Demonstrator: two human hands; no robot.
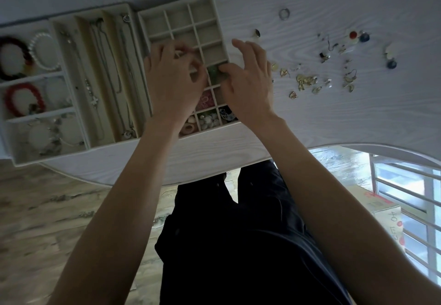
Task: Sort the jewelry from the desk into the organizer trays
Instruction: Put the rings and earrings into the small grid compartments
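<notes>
Left hand: the left hand is over the beige grid tray with small square compartments, fingers curled in around a small pale piece that's too blurred to name
Right hand: the right hand sits at the grid tray's right edge, fingers spread and bent, thumb down by a green stone piece in a right-column compartment; whether it actually pinches that piece, cannot tell
Grid tray: far compartments bare, near ones holding a pink piece, pale shell-like bits and a dark patterned piece
Middle tray: a beige tray with long channels beside the grid tray, thin silver chain necklaces lying lengthwise in it
Left tray: a white tray with wide sections holding a red bead bracelet and a pearl bracelet
Desk: on the white wood-grain desk, right of the hands, loose gold earrings, a silver ring and a red round stud lie scattered
</notes>
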